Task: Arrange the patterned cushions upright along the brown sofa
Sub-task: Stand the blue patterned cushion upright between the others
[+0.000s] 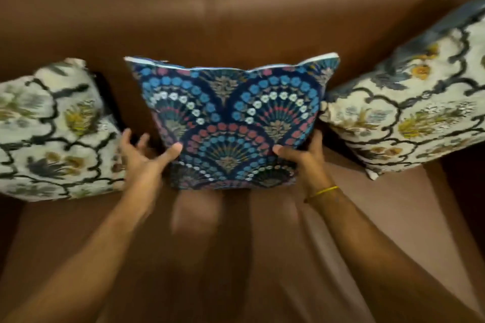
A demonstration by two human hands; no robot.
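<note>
Cushions stand in a row on the brown sofa (236,16). Centre position: blue fan-patterned cushion (231,118), upright on the seat, top edge against the backrest. Left hand (141,157): grip spread, thumb pressed on the cushion's lower left face, fingers extended beside its left edge. Right hand (304,157): grip clamps the lower right edge, thumb on the front, fingers behind. Yellow wrist thread (324,190) on the right wrist. Left cream floral cushion (52,131) and right cream floral cushion (409,110) flank it, the right one touching its edge.
</note>
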